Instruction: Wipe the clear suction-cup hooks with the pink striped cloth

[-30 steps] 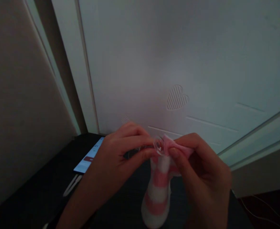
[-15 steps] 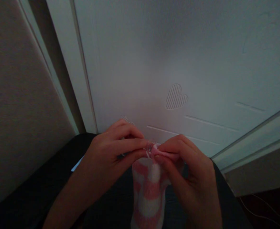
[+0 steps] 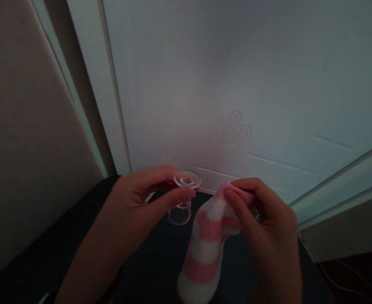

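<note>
A small clear glass-like piece (image 3: 179,214), with a round disc at its top and a cup shape below, is pinched between the thumb and fingers of my left hand (image 3: 148,190). To its right, my right hand (image 3: 265,223) grips the pink cuff of a pink-and-white striped sock (image 3: 205,253). The sock hangs down with its lower end near the bottom edge of the view. A small shiny thing (image 3: 257,215) shows by my right fingers, too small to make out. The clear piece and the sock are apart.
A dark table (image 3: 154,261) lies under my hands. Behind it stands a white panel (image 3: 179,93) with engraved hearts and lines. A beige surface (image 3: 24,139) rises at the left. Thin cables (image 3: 347,283) run over the dark floor at the lower right.
My hands have moved apart. The clear piece in my left hand has come into fuller view, away from the sock cuff. The sock has shifted right with my right hand.
</note>
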`<state>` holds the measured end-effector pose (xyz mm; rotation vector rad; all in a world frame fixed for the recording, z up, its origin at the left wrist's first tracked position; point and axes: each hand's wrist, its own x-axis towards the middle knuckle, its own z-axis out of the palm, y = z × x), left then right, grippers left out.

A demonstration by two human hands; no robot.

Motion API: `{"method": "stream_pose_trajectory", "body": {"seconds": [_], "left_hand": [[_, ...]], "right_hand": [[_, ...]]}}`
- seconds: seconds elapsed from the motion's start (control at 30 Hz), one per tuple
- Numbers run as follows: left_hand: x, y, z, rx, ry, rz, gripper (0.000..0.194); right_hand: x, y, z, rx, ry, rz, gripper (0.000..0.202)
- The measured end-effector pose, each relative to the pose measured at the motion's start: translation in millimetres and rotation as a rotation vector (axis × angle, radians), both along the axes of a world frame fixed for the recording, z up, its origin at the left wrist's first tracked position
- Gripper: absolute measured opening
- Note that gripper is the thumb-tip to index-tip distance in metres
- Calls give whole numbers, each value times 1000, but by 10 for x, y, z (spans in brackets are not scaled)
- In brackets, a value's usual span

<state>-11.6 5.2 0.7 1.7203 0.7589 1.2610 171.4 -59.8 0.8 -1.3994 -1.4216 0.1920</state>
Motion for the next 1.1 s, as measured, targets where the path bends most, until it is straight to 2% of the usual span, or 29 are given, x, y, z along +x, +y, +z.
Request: {"method": "stream_pose_trajectory", "body": {"seconds": [0.07, 0.13, 0.33, 0.47, 0.57, 0.67, 0.87, 1.1], "left_hand": [[16, -11, 2, -147, -144, -68, 11], [40, -20, 0, -204, -233, -119, 11], [90, -36, -27, -233, -286, -127, 10], [108, -57, -41, -209, -252, -85, 16], [135, -80, -27, -219, -277, -95, 15], [175, -107, -12, -221, -334, -85, 8], [286, -176, -42, -242, -401, -85, 7], [326, -220, -19, -240, -445, -91, 11]], "right_hand": [[-23, 1, -4, 25, 25, -12, 10], [-90, -2, 5, 44, 58, 10, 10], [-280, -46, 45, 2, 206, 248, 10], [-206, -80, 40, 31, 282, 347, 28], [-138, -86, 17, -30, 326, 405, 29], [-130, -66, -1, -79, 307, 389, 29], [-212, -10, 15, -22, 285, 405, 36], [-246, -37, 69, 34, 177, 331, 26]]}}
